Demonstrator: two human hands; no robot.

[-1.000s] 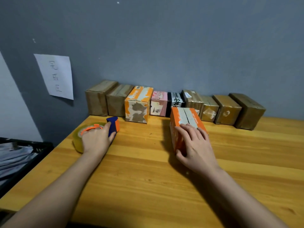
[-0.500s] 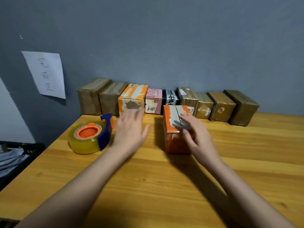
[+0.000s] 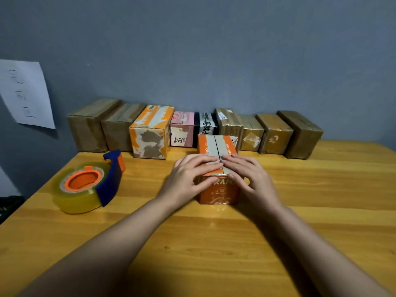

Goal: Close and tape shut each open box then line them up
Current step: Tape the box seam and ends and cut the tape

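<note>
An orange box (image 3: 218, 190) stands in the middle of the wooden table (image 3: 192, 243), its two top flaps folded down with a seam between them. My left hand (image 3: 188, 176) lies on the left flap and my right hand (image 3: 249, 175) on the right flap, fingers fairly straight and pressing on the top near the front edge. A roll of clear tape in a blue and orange dispenser (image 3: 87, 185) lies on the table to the left, apart from both hands. Behind, a row of several closed boxes (image 3: 150, 131) stands against the grey wall.
A sheet of paper with writing (image 3: 25, 93) hangs on the wall at the left. A dark crate (image 3: 8, 205) sits beyond the table's left edge. The row's rightmost brown box (image 3: 300, 133) stands near the back right.
My left hand let go of the tape dispenser and moved right onto the orange box's top. The right hand stayed on the box, which now sits squarer to me.
</note>
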